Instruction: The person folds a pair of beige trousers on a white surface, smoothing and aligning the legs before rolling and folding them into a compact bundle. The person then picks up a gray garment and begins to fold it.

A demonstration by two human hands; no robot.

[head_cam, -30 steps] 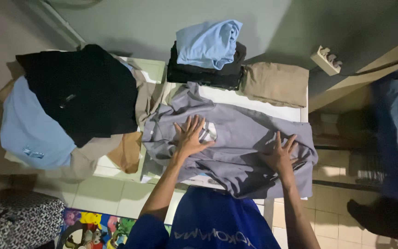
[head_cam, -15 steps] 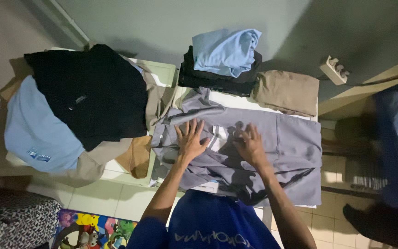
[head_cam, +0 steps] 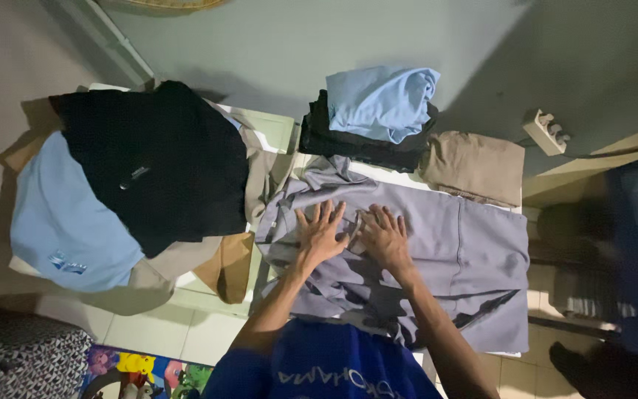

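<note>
A grey shirt (head_cam: pixel 467 251) lies spread flat on a white surface (head_cam: pixel 385 171) in front of me. My left hand (head_cam: pixel 320 233) presses flat on its middle, fingers spread. My right hand (head_cam: pixel 385 238) lies flat right beside it, fingers spread, almost touching the left. Neither hand grips the cloth. The shirt's left part is bunched and creased toward the collar; its right part is smooth.
Behind the shirt sit a folded light blue garment (head_cam: pixel 380 100) on a folded black stack (head_cam: pixel 348 144), and a folded tan garment (head_cam: pixel 474 166). To the left is a heap with black (head_cam: pixel 153 162), light blue (head_cam: pixel 64 222) and tan clothes. A white power strip (head_cam: pixel 546 131) lies at right.
My right hand has slid left across the grey shirt from its right part to the middle, ending beside my left hand. The left hand has stayed put.
</note>
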